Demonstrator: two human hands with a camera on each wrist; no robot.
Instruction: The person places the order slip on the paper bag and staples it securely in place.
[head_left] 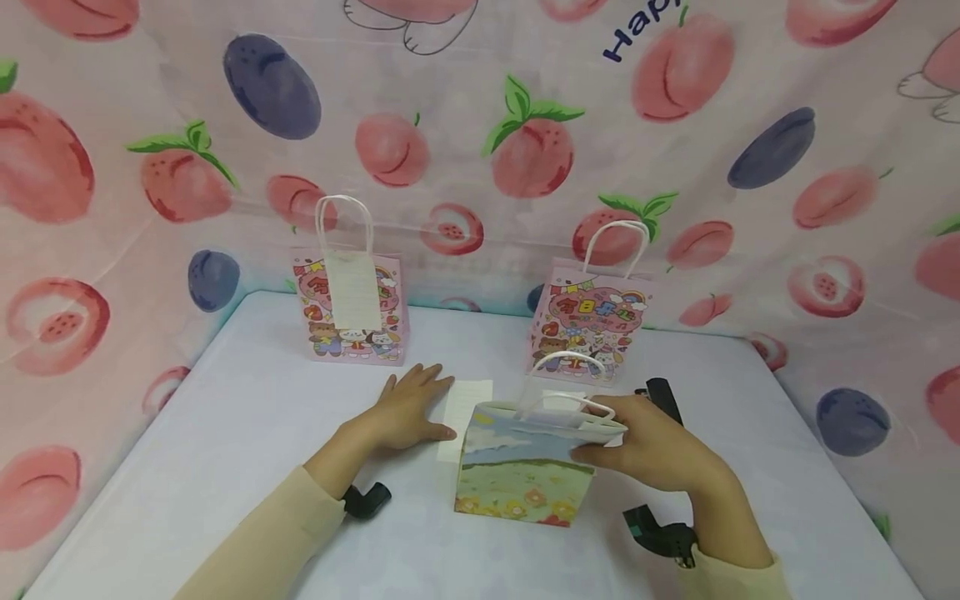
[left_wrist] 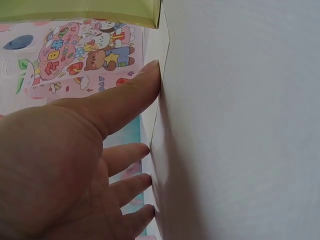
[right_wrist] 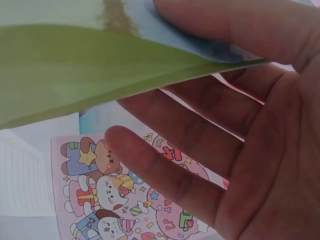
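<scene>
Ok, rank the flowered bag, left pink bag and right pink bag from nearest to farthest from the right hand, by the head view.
1. Flowered bag: front centre, held at its upper right edge by the right hand.
2. Right pink bag: at the back, right of centre.
3. Left pink bag: at the back, left of centre.

Flat white lined paper sheet (head_left: 472, 393): lower right part hidden behind green-and-blue flower-printed paper bag (head_left: 521, 492). Right hand (head_left: 656, 442), at bag's right end: some fingers hidden behind bag. Beige cloth sleeve (head_left: 738, 581), right of bag: cut off by bottom edge.
</scene>
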